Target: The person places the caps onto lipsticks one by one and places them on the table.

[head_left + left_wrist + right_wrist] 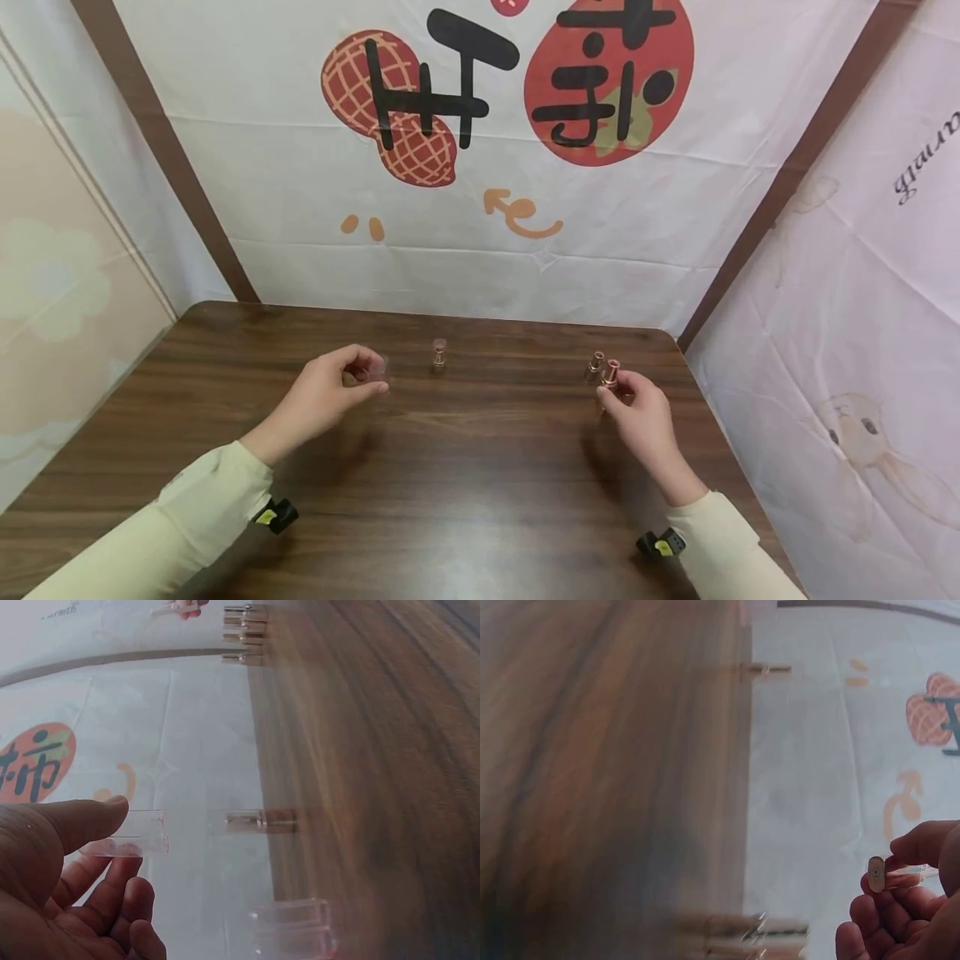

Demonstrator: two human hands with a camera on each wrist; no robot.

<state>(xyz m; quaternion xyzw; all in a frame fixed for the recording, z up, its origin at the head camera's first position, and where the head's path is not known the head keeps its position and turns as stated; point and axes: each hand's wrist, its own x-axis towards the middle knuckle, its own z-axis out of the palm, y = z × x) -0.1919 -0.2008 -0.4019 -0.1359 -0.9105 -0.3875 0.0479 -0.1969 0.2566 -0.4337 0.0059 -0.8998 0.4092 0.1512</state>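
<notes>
My left hand (318,396) pinches a clear pinkish cap (148,831) between thumb and fingers, raised over the left part of the table. Below it in the left wrist view stand more clear caps (296,930), hidden behind the hand in the head view. To its right, a rose-gold lipstick tube (439,357) stands upright with a clear top part. My right hand (645,417) grips another lipstick tube (877,874), its oval base facing the right wrist camera. Beside those fingers are more rose-gold lipstick tubes (596,363), several of them visible in the left wrist view (246,634).
The dark wood table (465,475) ends at a back edge against a white printed cloth (300,208). Further cloth walls rise on the left and right (847,350). Both sleeves carry small black wrist cameras (279,515).
</notes>
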